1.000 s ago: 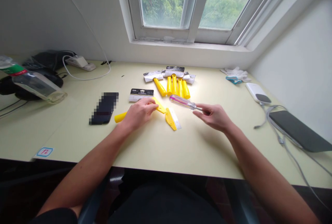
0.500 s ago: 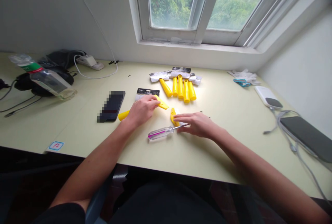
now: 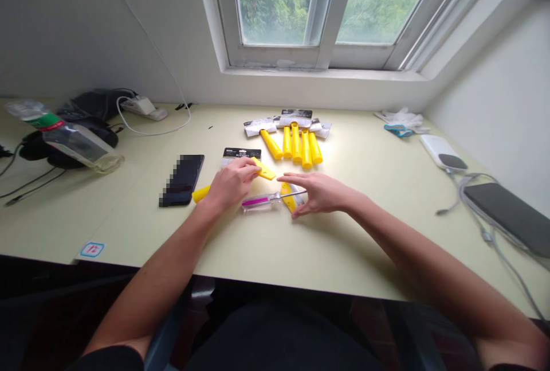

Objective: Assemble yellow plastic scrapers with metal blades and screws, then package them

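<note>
My left hand (image 3: 234, 183) pinches a flat yellow plastic piece (image 3: 264, 170) between thumb and fingertips, above the table. My right hand (image 3: 324, 193) has thumb and forefinger spread apart, while the shaft of a screwdriver (image 3: 260, 202) runs into its palm; the other fingers' grip is hidden. The screwdriver's clear handle, with a magenta stripe, points left. Beneath the shaft, by my right thumb, lies another yellow piece (image 3: 287, 194) with small holes and a pale part beside it. A yellow tube-like handle (image 3: 200, 194) shows partly behind my left wrist.
Several yellow handles (image 3: 296, 144) lie below packaging cards (image 3: 296, 118) at the back. Another black-and-white card (image 3: 230, 154) is behind my left hand. Left are a phone (image 3: 184, 182) and a tilted bottle (image 3: 81, 144); right are gloves (image 3: 404, 120), a white device (image 3: 442, 151) and cables (image 3: 464, 187).
My right hand has lifted away from the lower yellow piece and its thumb and forefinger have spread. The screwdriver has moved up with it. My left hand keeps its yellow piece.
</note>
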Tool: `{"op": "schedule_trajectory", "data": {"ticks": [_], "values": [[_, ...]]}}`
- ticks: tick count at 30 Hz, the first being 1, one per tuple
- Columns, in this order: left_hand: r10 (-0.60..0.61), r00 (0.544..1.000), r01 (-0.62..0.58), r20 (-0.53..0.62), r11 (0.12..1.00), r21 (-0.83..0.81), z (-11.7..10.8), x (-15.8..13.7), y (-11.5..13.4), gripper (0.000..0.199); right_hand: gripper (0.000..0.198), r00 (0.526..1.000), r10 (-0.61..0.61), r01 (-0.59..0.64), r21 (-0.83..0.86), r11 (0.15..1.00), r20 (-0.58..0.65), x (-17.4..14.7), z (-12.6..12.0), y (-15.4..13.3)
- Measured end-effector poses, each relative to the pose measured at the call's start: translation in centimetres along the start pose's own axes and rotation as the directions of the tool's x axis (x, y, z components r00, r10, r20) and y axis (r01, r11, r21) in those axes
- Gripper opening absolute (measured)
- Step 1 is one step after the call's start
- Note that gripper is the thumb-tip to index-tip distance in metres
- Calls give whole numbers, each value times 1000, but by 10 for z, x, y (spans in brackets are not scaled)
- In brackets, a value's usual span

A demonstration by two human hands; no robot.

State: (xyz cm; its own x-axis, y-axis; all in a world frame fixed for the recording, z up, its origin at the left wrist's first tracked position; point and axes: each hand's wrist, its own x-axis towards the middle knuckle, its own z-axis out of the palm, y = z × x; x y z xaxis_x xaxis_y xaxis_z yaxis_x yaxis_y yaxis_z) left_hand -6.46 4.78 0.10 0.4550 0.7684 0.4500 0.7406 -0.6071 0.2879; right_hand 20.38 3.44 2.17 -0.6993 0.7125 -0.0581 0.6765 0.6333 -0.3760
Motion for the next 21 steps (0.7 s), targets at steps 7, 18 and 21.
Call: {"op": "schedule_trajectory", "data": {"ticks": [7,18,21], "values": [[11,1000,-11,2,1000,-20,2,1,-2,21,95,999,-4,5,-10,1000,53,4,-1,-3],[-43,999,44,12,998,-37,3,1,-5,20,107,975,21,-8,-58,998,222,3,-12,-15],[-40,999,40,12,998,-44,3,1,-5,20,99,978,0,12,-58,998,207,2,-12,-14]]}}
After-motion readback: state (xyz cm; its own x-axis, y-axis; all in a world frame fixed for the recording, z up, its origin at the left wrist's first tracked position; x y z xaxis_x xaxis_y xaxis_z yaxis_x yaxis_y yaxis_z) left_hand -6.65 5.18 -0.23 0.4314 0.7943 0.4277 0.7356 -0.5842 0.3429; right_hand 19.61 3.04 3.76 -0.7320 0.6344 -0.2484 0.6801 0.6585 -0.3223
